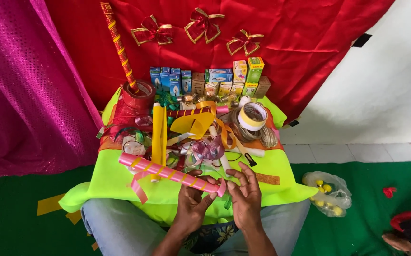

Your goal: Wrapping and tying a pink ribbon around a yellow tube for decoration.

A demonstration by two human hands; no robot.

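A long stick wrapped in pink ribbon with yellow bands (167,172) lies slanted across the neon-yellow cloth (110,182). My left hand (193,201) grips its right end from below. My right hand (246,192) pinches the pink ribbon tip at that same end. A loose pink ribbon tail (138,185) hangs from the stick's middle. Behind it lies a heap of ribbons with a shiny purple bow (206,149).
A yellow tape roll (252,116), coiled twine (265,135), a red tape roll (138,95) with a wrapped red-and-gold stick (117,45), and several small boxes (212,80) stand at the back. A plastic bag of yellow balls (328,193) lies on the green floor.
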